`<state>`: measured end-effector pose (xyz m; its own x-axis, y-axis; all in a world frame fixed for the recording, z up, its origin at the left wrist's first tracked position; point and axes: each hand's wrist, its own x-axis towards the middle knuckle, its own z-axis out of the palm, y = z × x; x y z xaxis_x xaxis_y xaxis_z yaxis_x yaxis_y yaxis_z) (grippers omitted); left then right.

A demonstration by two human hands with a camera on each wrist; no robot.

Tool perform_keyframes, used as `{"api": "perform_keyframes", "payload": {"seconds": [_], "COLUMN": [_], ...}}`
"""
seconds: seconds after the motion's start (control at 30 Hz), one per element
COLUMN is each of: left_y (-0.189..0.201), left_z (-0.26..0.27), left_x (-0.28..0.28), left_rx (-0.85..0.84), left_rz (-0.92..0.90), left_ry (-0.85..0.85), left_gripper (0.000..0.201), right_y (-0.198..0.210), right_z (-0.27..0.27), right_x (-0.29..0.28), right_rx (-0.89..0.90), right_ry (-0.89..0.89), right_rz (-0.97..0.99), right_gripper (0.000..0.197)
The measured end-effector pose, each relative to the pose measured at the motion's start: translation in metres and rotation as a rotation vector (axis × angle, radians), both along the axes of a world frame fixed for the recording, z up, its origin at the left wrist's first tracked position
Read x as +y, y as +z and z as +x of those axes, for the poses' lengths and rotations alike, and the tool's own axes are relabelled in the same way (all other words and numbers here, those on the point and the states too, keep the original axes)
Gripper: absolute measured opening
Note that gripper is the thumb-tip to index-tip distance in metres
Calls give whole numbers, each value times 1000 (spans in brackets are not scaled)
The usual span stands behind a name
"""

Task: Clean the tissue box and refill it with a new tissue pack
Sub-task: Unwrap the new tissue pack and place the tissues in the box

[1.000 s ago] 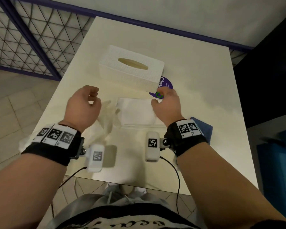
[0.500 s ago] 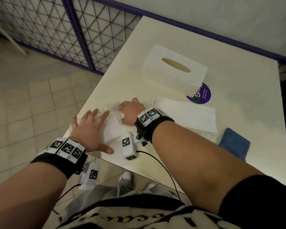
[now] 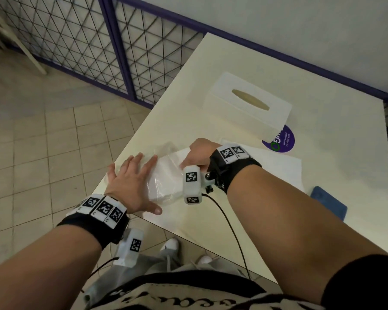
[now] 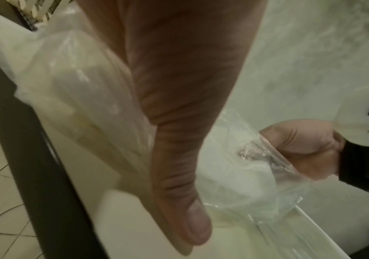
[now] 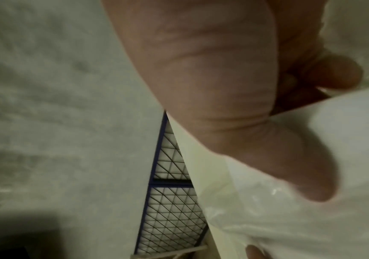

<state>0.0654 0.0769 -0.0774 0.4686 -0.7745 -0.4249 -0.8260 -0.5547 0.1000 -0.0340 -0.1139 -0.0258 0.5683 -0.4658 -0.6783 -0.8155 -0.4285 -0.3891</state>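
Note:
The white tissue box point(image 3: 246, 104) with an oval slot stands at the far middle of the table point(image 3: 323, 86). A tissue pack point(image 3: 166, 182) in clear plastic wrap lies at the table's near left corner. My left hand point(image 3: 130, 182) lies flat on the pack's left end, fingers straight. My right hand point(image 3: 197, 153) pinches the wrapper at the pack's right end. In the left wrist view that right hand point(image 4: 301, 149) holds crinkled clear wrapper point(image 4: 234, 175). The right wrist view shows the curled fingers point(image 5: 334, 73) against the white pack point(image 5: 345, 131).
A flat white stack of tissues point(image 3: 278, 166) lies under my right forearm. A blue cloth point(image 3: 327, 204) sits near the right front edge, and a purple round sticker point(image 3: 280, 139) beside the box. A mesh railing point(image 3: 99, 52) and tiled floor are to the left.
My right hand left the spot by the purple sticker and crossed left to the wrapped pack. My left hand went from curled to flat on the pack. My head turned left.

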Motion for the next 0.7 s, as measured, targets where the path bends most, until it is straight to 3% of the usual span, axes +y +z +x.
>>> {"api": "perform_keyframes", "payload": {"seconds": [0.07,0.17,0.3,0.43,0.5,0.6,0.7], "left_y": [2,6,9,26,46,70,74], "left_z": [1,3,5,4,-1,-21,-45], "left_x": [-3,-7,-11,-28,-46,-84,-121], "left_rx": [-5,-31,-27,-41,12,425,1000], "left_rz": [-12,-6,53,179,13,-530,-763], "left_ry": [31,47,59,44,33,136,295], "left_gripper": [147,145,144,145,133,117,115], "right_y": [9,27,60,88,96,103,104], "right_z": [-4,-12,-39,-85,-110,-145,-172], "right_x": [-3,-6,-16,-45,-58,-67,-70], "right_rx": [-94,-245,-454,-600,-690,-818,-924], "right_ry": [-88,-51,5,-178,-286,-447,-561], "right_rz": [43,-150,-433,-484,-464,-406,-347], "right_gripper": [36,52,34,23,18,17,21]}}
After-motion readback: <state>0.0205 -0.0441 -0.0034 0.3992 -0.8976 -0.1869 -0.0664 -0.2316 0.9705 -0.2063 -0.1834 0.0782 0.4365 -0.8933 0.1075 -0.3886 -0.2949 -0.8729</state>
